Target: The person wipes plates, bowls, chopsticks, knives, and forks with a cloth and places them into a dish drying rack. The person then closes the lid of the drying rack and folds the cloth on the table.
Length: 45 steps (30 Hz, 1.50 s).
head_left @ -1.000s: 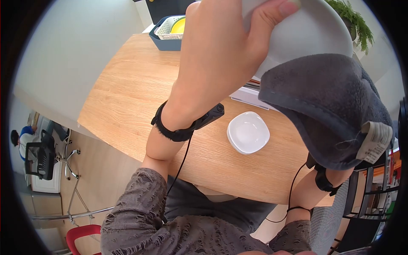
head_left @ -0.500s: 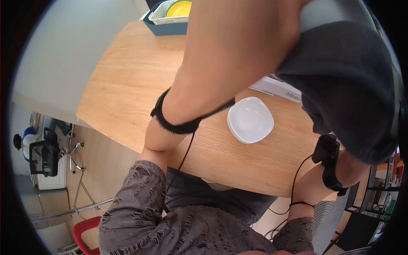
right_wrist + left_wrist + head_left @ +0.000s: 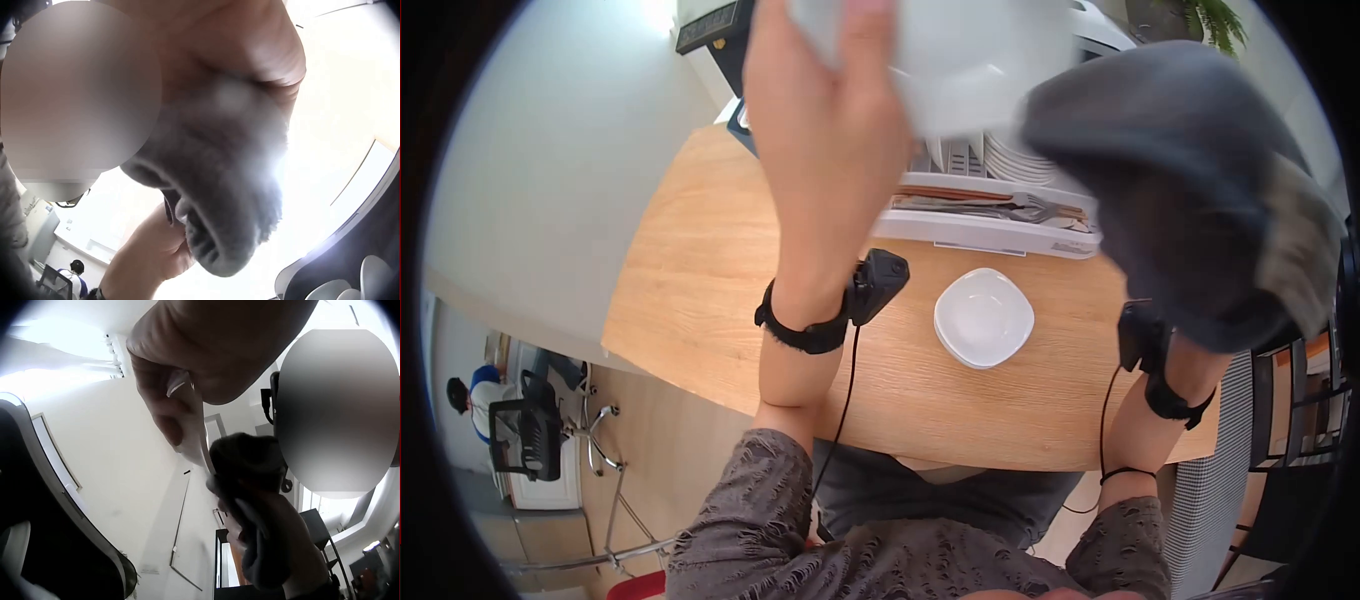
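At the top of the head view my left hand (image 3: 830, 140) grips a white plate (image 3: 985, 75) by its edge, raised over the table. The left wrist view shows this plate nearly edge-on, between thumb and fingers. A dark grey cloth (image 3: 1160, 170) drapes over my right hand (image 3: 250, 44), which holds it and is mostly hidden under it in the head view. The cloth overlaps the plate's right side in the left wrist view. Below, a white squarish bowl (image 3: 984, 318), apparently stacked on another, sits on the wooden table (image 3: 700, 260).
Behind the bowl stands a white dish rack (image 3: 990, 237) with chopsticks and forks in its front tray, and upright plates (image 3: 1015, 160) further back. A dark blue bin (image 3: 742, 128) is partly hidden behind my left hand. Cables hang from both wrist cameras.
The plate and left hand swung up to the right, then back left. The cloth has moved with the right hand and now stands further from the plate. The dish rack has come into view.
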Each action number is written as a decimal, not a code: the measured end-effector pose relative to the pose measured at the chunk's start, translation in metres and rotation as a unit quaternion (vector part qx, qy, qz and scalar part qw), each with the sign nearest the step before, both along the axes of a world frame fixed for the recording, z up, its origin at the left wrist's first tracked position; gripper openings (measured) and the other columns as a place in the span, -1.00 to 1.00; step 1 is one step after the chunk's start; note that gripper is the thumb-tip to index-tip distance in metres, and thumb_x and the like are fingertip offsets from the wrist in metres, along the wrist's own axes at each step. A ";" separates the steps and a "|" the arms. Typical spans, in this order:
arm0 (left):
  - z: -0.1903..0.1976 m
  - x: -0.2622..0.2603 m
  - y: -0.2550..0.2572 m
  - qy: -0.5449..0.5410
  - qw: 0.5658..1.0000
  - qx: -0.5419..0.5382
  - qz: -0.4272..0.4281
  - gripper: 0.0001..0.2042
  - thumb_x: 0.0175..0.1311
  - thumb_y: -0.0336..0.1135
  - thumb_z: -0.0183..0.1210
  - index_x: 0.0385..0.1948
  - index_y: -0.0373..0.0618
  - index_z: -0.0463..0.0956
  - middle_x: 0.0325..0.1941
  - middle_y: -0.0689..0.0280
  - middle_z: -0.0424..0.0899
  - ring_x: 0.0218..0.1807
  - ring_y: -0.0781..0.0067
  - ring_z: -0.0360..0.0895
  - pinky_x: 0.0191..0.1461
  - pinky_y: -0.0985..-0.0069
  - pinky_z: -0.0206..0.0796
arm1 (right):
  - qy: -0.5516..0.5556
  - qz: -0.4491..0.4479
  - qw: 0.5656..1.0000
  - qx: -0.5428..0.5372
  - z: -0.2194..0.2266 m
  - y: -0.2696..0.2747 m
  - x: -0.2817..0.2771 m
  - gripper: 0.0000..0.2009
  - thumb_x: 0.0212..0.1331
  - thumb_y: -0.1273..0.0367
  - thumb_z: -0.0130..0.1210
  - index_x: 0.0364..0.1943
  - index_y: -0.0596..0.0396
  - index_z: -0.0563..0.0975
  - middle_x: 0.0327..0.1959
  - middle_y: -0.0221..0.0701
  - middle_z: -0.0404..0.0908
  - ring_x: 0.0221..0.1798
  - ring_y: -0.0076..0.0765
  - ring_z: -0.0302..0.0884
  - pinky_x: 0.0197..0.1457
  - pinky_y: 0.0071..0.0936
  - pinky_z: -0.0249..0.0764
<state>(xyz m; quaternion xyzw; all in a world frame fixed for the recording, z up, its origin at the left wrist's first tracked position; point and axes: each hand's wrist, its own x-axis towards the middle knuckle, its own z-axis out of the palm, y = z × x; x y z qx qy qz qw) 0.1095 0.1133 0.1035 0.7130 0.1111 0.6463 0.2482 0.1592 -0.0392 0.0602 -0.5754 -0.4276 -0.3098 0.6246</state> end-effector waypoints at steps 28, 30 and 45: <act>-0.060 0.082 0.037 0.219 0.800 -0.282 -0.482 -0.56 0.26 -0.63 -0.07 0.20 -0.51 0.22 0.10 -0.10 0.52 -0.16 0.14 0.73 -0.05 0.46 0.67 | -0.052 -0.043 0.997 0.045 0.021 -0.004 0.010 -0.60 -0.02 0.34 0.40 -0.07 0.18 0.61 -0.32 -0.40 0.67 -0.36 -0.54 0.61 -0.36 -0.55 0.52; -0.063 0.083 0.040 0.243 0.785 -0.302 -0.482 -0.55 0.26 -0.62 -0.05 0.22 -0.51 0.21 0.12 -0.09 0.51 -0.18 0.14 0.74 -0.05 0.48 0.66 | -0.053 -0.043 0.997 0.045 0.021 -0.003 0.009 -0.60 -0.02 0.34 0.40 -0.07 0.18 0.61 -0.32 -0.40 0.67 -0.36 -0.54 0.61 -0.36 -0.55 0.52; -0.074 0.092 0.017 0.291 0.893 -0.206 -0.276 -0.40 0.35 -0.55 -0.06 0.42 -0.42 -0.05 -0.18 -0.11 0.70 -0.37 0.20 0.76 -0.22 0.45 0.62 | -0.066 -0.051 0.996 0.040 0.020 -0.002 0.011 -0.60 -0.03 0.33 0.41 -0.08 0.17 0.62 -0.34 -0.41 0.67 -0.38 -0.55 0.61 -0.38 -0.56 0.52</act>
